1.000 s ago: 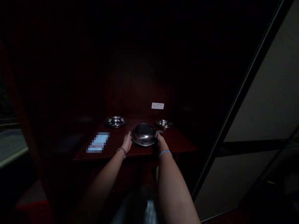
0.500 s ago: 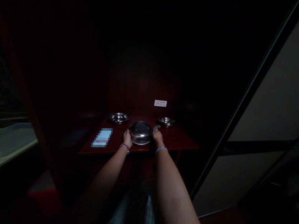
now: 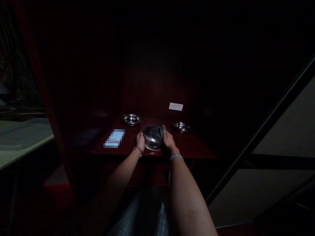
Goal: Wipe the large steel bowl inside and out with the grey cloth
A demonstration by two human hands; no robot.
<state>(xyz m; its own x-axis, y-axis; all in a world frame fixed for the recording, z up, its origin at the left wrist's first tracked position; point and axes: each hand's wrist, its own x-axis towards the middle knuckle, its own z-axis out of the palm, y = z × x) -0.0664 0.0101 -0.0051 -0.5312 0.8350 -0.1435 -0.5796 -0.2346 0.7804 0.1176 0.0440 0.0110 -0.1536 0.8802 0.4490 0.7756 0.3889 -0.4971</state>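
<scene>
A shiny steel bowl (image 3: 152,137) is tipped up on the dark red table (image 3: 192,147), its hollow turned toward me. My left hand (image 3: 140,141) grips its left rim; a bead bracelet is on that wrist. My right hand (image 3: 168,140) holds a small grey cloth (image 3: 162,130) against the bowl's right rim; a pale blue band is on that wrist. The scene is very dim.
Two more steel dishes stand at the back of the table, one at left (image 3: 131,119) and a smaller one at right (image 3: 181,127). A blurred pale blue flat item (image 3: 114,138) lies at left. A white socket plate (image 3: 175,106) is on the back wall. A light-coloured counter (image 3: 22,141) is far left.
The bowl has been tilted further up on its edge. My right hand has brought the cloth from the bowl's right side up onto its rim. The view has shifted a little to the left.
</scene>
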